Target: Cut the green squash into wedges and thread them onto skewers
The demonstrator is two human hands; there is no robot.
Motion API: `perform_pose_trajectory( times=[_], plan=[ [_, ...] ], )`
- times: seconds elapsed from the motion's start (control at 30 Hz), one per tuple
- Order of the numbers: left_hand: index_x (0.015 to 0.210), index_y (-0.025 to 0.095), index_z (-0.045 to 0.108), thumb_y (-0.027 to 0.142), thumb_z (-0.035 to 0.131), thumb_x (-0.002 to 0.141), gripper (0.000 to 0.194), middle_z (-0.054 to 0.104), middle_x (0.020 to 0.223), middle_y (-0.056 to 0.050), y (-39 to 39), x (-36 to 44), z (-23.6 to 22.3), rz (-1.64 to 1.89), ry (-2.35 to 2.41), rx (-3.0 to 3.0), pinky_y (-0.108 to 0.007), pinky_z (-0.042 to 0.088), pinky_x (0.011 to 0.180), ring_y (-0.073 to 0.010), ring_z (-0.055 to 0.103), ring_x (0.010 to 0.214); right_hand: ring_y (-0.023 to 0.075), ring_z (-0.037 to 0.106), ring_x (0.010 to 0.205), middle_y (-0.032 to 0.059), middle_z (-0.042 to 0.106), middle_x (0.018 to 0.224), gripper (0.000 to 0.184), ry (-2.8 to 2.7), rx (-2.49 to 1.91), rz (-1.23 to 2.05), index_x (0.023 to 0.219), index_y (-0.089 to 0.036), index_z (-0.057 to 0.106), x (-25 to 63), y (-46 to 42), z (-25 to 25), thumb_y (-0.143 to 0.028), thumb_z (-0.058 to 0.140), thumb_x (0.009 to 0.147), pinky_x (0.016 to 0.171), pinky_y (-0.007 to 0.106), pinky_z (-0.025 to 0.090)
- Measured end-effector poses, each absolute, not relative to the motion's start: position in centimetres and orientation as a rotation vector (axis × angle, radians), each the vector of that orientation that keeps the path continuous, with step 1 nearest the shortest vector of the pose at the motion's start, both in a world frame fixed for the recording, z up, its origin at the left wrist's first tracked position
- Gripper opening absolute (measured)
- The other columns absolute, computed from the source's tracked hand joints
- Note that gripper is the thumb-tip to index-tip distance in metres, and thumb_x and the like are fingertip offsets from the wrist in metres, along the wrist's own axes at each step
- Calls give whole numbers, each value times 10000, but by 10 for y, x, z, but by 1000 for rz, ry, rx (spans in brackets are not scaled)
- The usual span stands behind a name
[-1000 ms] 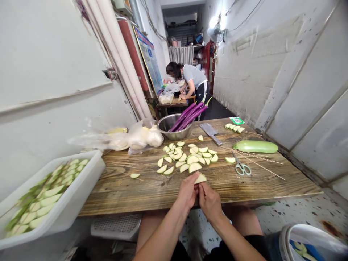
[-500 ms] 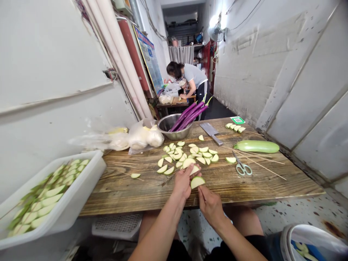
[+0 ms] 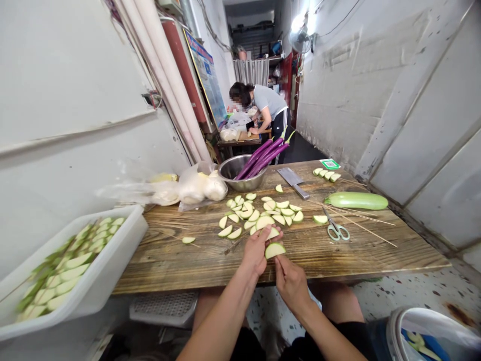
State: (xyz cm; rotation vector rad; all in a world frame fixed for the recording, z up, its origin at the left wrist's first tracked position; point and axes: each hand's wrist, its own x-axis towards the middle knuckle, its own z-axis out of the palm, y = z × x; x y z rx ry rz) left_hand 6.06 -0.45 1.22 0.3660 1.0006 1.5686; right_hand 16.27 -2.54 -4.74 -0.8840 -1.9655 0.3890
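My left hand (image 3: 259, 245), its fingers closed, holds a pale half-round zucchini slice (image 3: 272, 233) with a green rim just above the table. Right below it, my right hand (image 3: 292, 278) pinches the lower edge of another half-round zucchini slice (image 3: 275, 250). Whether a skewer runs through these slices is hidden by the fingers. Many more cut zucchini slices (image 3: 247, 213) lie scattered on the wooden table just beyond my hands. Thin bamboo skewers (image 3: 363, 216) lie to the right, near scissors (image 3: 337, 231) and a whole zucchini (image 3: 356, 200).
A cleaver (image 3: 293, 181) lies beyond the slices, beside a metal bowl (image 3: 230, 176) of purple eggplants (image 3: 263, 159). Skewered slices (image 3: 326, 174) sit at the far right. A white tub (image 3: 124, 240) of skewered slices stands left, a bucket (image 3: 398, 326) lower right. Another person (image 3: 268, 103) bends over a far table.
The view has shifted slightly. Both hands keep nearly the same pose with the two slices close together; nothing has been let go.
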Motion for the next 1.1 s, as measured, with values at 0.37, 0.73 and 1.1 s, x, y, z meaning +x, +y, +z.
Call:
perform_pose_trajectory(
  times=[0.37,0.73,1.1],
  plan=[
    [933,115,605,469,608,719,414,662,923,-129,-6,53,14,1544,1004,330,-294,526,646,-216,639,820,126,565,559,42,596,643,218,-2013,-846,337,822,-136,575,171,-19,-45,-159,366,881,560,217,417],
    [862,115,598,312,616,724,241,665,853,-101,3,48,17,1698,1028,383,-305,510,659,-217,647,792,112,517,523,23,561,615,220,-2047,-828,447,809,-147,561,175,-28,-50,-157,355,885,541,214,393],
    [1043,204,594,376,582,755,335,627,1065,-99,-10,11,-7,1671,1639,975,-361,410,881,-225,559,1011,140,607,592,67,656,719,214,-2032,-857,306,891,-143,605,195,0,-57,-197,399,877,575,223,455]
  ],
)
